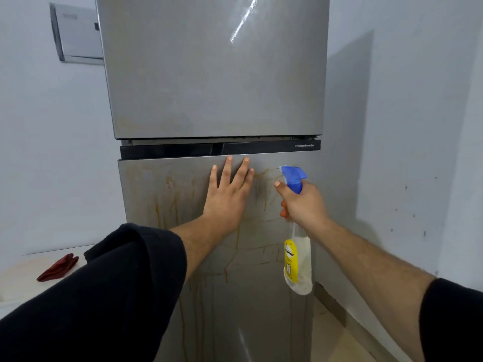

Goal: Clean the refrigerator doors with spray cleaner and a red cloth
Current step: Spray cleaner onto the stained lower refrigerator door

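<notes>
Pressing flat, fingers straight and spread, left hand [226, 194] on stained lower silver refrigerator door [162, 194] near top edge. Right hand [303, 202] at 3 o'clock grips clear spray bottle with blue trigger head [298, 262], nozzle toward door. Crumpled red cloth [58, 267] on white counter [21, 273], 8 o'clock, well apart.

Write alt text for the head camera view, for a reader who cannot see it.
A person's left hand lies flat on a silver refrigerator's lower door while the right hand grips a blue-topped spray bottle aimed at it. Orange-brown drip streaks run down that door; a red cloth lies on a white surface at left.
</notes>
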